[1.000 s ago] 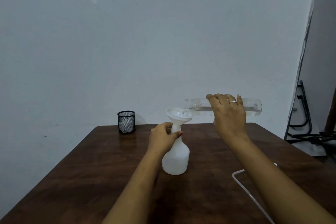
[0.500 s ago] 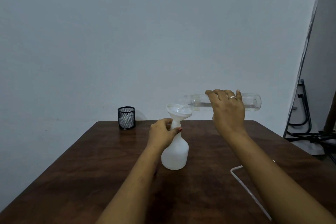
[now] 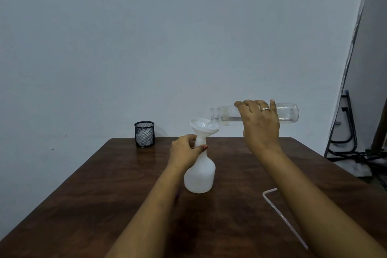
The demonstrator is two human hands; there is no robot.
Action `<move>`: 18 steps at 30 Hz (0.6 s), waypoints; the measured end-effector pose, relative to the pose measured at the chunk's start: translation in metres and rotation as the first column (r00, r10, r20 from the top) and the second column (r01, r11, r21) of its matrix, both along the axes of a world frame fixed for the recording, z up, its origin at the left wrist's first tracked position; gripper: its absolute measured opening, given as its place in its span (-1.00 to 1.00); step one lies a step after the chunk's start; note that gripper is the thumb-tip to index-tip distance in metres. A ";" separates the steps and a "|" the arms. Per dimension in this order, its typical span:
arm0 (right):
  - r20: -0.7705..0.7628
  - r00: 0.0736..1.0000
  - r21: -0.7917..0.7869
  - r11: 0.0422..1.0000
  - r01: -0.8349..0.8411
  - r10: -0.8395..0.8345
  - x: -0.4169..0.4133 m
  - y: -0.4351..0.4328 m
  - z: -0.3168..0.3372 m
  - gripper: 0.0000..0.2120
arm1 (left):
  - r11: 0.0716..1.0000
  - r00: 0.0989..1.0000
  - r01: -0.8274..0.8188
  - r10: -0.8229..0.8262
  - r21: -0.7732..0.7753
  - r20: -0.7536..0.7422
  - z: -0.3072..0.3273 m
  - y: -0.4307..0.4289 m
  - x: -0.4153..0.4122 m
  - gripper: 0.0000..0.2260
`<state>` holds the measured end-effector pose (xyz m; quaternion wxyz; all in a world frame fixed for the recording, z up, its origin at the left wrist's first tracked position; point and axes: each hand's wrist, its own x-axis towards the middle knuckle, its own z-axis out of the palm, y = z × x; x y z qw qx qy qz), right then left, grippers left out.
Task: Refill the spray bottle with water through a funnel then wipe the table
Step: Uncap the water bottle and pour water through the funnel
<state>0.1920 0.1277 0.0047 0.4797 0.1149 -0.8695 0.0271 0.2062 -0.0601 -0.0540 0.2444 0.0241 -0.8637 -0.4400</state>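
A white plastic spray bottle without its head stands upright in the middle of the dark wooden table. A white funnel sits in its neck. My left hand grips the bottle's neck just under the funnel. My right hand holds a clear water bottle almost level, its open mouth over the funnel's rim. A thin layer of water lies along the clear bottle's lower side and runs into the funnel.
A black mesh cup with something white inside stands at the table's far edge, left of the bottle. A thin clear tube lies on the table to the right, partly under my right forearm. Dark metal frames lean by the wall at right.
The clear bottle has tipped slightly further, its base now a little higher, and less water is left inside. My left hand keeps its hold on the spray bottle's neck.
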 end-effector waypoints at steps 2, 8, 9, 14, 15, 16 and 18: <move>-0.011 1.000 0.005 1.000 -0.001 0.001 -0.001 0.000 0.000 -0.44 | 1.000 1.000 -0.001 0.001 0.009 0.001 0.000 0.000 0.000 -0.59; -0.021 1.000 0.007 1.000 -0.008 0.009 -0.001 0.001 0.001 -0.43 | 1.000 1.000 0.003 -0.004 0.020 0.006 0.000 0.000 0.000 -0.58; -0.019 1.000 0.009 1.000 -0.007 0.007 -0.001 0.001 0.001 -0.43 | 1.000 1.000 0.005 -0.005 0.018 0.003 0.000 0.000 0.000 -0.58; 0.020 1.000 0.024 1.000 -0.006 0.005 -0.001 -0.001 0.006 -0.44 | 1.000 1.000 0.006 -0.006 0.012 0.008 0.000 0.000 -0.001 -0.57; 0.023 1.000 0.027 1.000 -0.006 0.005 0.000 -0.001 0.006 -0.44 | 1.000 1.000 0.005 -0.005 0.009 0.006 0.000 0.000 -0.001 -0.57; 0.024 1.000 0.029 1.000 -0.007 0.006 0.000 -0.001 0.007 -0.43 | 1.000 1.000 0.004 -0.004 0.005 0.004 0.000 0.000 -0.001 -0.57; 0.024 1.000 0.032 0.999 -0.011 0.010 0.000 -0.002 0.007 -0.42 | 1.000 1.000 0.001 -0.001 -0.002 0.004 0.000 0.000 0.000 -0.56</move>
